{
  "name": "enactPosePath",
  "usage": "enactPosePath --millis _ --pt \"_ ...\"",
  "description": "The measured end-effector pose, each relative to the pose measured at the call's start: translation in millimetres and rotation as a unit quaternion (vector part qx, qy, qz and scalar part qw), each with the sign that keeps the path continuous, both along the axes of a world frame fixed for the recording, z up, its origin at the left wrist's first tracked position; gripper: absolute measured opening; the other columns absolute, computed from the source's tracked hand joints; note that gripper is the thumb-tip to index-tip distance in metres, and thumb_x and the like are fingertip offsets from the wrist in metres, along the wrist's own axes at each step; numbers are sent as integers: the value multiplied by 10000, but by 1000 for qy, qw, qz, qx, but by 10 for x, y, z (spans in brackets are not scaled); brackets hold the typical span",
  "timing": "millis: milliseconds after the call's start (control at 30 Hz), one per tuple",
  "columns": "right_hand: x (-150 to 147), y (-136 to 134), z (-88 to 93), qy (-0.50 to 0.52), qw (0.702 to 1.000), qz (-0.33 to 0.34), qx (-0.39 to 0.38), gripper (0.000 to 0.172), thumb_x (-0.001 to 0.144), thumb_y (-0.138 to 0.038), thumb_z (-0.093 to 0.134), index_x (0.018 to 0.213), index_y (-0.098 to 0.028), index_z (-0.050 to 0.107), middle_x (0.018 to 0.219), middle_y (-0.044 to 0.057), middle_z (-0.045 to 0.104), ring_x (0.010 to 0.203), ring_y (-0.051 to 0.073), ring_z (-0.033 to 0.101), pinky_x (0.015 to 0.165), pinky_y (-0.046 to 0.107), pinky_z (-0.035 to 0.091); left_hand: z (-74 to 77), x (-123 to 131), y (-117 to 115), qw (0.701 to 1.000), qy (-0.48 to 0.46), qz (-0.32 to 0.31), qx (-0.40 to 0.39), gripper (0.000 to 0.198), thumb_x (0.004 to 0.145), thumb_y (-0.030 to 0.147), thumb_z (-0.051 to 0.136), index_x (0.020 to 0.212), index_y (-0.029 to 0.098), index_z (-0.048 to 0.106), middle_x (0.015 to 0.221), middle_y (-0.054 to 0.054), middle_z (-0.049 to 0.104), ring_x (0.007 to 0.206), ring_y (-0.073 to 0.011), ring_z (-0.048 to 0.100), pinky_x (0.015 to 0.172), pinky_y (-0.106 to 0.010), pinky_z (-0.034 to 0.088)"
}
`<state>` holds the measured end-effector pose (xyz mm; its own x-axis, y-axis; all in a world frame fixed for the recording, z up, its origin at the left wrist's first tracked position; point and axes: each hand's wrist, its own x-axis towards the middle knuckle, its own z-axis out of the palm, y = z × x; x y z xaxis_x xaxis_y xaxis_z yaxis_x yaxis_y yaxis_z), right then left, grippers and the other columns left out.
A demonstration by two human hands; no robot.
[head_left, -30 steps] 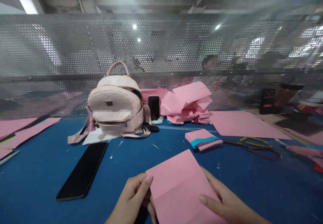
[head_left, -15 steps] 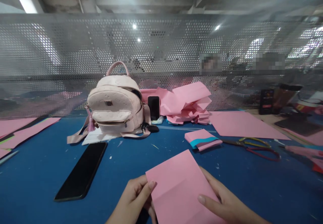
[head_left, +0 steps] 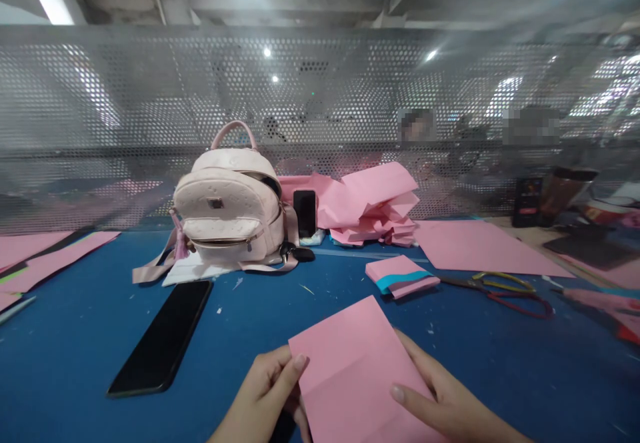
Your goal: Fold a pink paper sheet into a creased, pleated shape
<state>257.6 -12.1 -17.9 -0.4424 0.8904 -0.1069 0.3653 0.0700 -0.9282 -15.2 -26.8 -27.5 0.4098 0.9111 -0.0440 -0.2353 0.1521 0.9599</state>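
A folded pink paper sheet with a crease across it lies tilted at the near edge of the blue table. My left hand pinches its left edge, thumb on top and fingers underneath. My right hand grips its right edge, thumb lying on the paper's face. Both hands are closed on the sheet.
A black phone lies left of the hands. Behind stand a pale pink backpack, a second phone propped upright, crumpled pink paper, a small pink stack with a blue band, scissors, flat pink sheets and a perforated metal screen.
The hands and the pink sheet have barely shifted; the left thumb slid slightly along the paper's edge. Nothing else moved.
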Motion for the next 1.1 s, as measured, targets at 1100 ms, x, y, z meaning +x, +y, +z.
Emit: enactPosePath --millis 1100 --pt "-151 62 229 171 974 56 -135 608 807 -553 706 1265 -160 636 1179 154 694 1038 326 675 932 450 520 73 -14 -19 994 44 88 -41 563 816 671 637 795 111 692 618 -48 647 535 -128 611 535 -225 508"
